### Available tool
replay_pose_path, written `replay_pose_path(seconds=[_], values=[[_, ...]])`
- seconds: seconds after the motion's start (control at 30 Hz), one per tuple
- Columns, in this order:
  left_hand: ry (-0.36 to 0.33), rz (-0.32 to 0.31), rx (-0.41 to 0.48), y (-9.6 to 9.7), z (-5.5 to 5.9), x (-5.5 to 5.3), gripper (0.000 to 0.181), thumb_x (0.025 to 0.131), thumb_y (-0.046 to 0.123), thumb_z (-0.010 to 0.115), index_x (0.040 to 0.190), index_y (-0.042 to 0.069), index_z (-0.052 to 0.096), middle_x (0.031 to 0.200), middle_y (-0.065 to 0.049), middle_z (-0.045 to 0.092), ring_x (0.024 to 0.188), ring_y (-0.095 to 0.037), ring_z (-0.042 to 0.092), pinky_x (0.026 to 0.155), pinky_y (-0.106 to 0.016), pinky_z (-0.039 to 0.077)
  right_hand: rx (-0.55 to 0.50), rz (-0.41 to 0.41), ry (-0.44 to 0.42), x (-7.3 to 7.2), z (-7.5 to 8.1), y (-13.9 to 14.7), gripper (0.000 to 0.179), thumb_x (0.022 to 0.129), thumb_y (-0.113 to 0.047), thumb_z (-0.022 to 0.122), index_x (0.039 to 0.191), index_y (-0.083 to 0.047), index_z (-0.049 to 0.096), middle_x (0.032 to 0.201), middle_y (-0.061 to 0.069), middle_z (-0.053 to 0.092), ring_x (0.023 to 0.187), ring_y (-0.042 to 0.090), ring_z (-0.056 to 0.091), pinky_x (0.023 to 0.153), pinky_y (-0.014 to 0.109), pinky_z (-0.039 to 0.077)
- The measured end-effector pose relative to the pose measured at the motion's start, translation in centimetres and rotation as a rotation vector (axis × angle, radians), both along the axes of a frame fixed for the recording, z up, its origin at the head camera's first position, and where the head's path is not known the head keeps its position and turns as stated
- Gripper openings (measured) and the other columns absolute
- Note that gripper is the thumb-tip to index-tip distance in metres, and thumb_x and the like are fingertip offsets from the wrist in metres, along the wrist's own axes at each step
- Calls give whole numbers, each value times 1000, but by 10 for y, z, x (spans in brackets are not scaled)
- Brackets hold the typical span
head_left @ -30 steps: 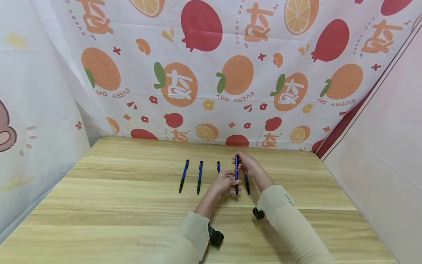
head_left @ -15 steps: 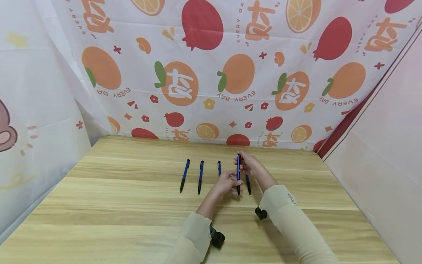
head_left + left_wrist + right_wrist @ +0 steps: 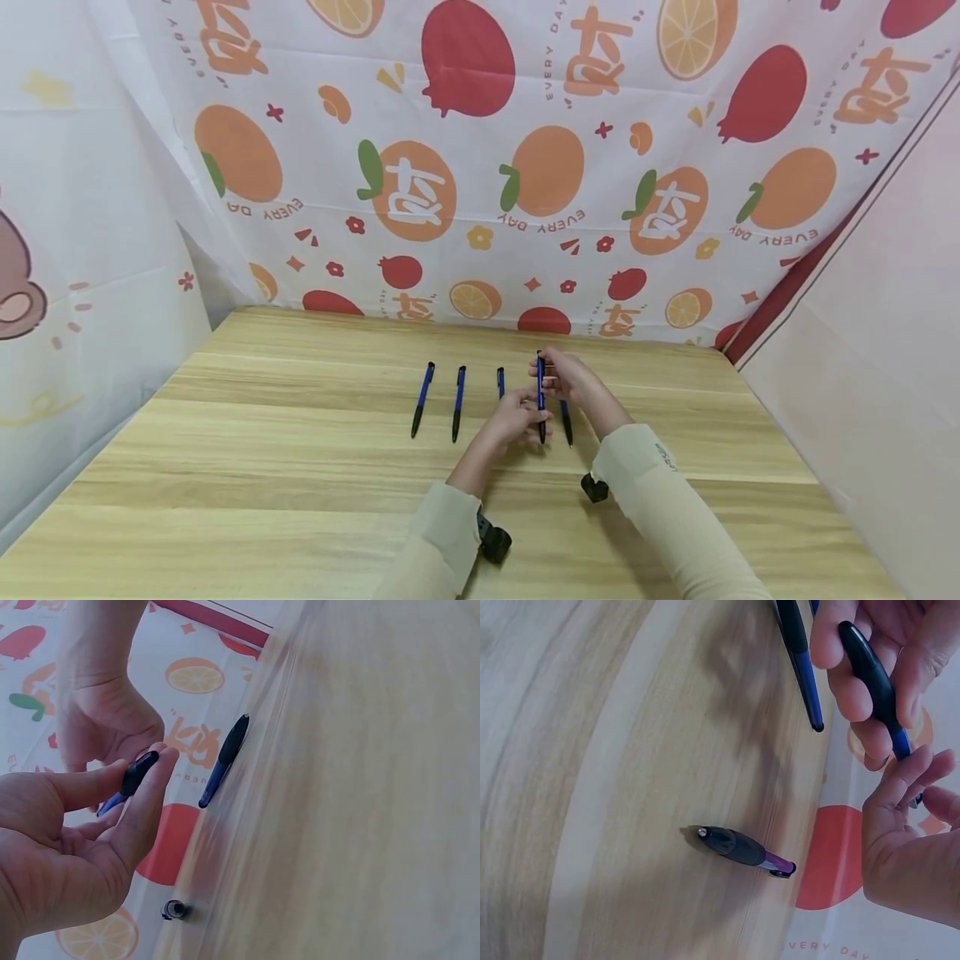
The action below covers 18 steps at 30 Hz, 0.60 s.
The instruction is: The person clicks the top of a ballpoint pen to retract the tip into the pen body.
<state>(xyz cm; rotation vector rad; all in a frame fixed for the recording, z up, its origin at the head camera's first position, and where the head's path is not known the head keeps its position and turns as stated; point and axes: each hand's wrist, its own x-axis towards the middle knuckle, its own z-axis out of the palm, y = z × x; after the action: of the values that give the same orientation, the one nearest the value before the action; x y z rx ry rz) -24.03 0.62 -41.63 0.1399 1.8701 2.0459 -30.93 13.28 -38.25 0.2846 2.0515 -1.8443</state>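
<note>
Both hands hold one blue pen with a black grip [image 3: 541, 392], lifted over the table near its back edge. My left hand [image 3: 517, 418] pinches the black grip by the tip, thumb on one side and fingers on the other. At the pen's blue clip end, my right hand [image 3: 567, 377] pinches it between thumb and fingers. In the right wrist view the black grip [image 3: 874, 675] slants down from the left hand to the right hand [image 3: 909, 840]. Just right of the held pen lies a similar pen [image 3: 566, 425], its upper part hidden by the right hand.
More blue pens lie in a row to the left: the far-left pen [image 3: 422, 402], a second pen [image 3: 458, 405], and a pen [image 3: 501, 381] partly covered by the left hand. The wooden table [image 3: 247, 467] ends at a fruit-printed curtain [image 3: 480, 258].
The head view has shifted slightly. Both hands keep their hold on the pen in nearly the same place, and the pens on the table lie as before.
</note>
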Motion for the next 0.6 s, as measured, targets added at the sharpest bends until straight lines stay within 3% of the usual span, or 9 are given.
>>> replay_pose_path(seconds=[0.23,0.47,0.6], values=[[19,-2,-26,3,0,2,32,91,-4,49,122,-13,42,104,-27,59,87,-38,62,61,-35,55,23,18,-8,0,-3,1,39,94,-17,39,121,6,53,87,5,62,53,9,47,58,22,46],[28,18,-56,2,-1,1,33,90,-4,52,120,-14,42,99,-28,59,84,-40,62,61,-36,55,8,33,1,-2,-5,-1,37,94,-16,42,122,7,52,91,8,62,55,9,50,55,19,48],[30,19,-101,2,0,2,31,87,-6,55,115,-15,44,86,-24,58,67,-31,62,58,-36,55,7,46,4,-2,-5,-3,37,96,-16,42,122,8,50,95,12,61,54,8,51,54,19,49]])
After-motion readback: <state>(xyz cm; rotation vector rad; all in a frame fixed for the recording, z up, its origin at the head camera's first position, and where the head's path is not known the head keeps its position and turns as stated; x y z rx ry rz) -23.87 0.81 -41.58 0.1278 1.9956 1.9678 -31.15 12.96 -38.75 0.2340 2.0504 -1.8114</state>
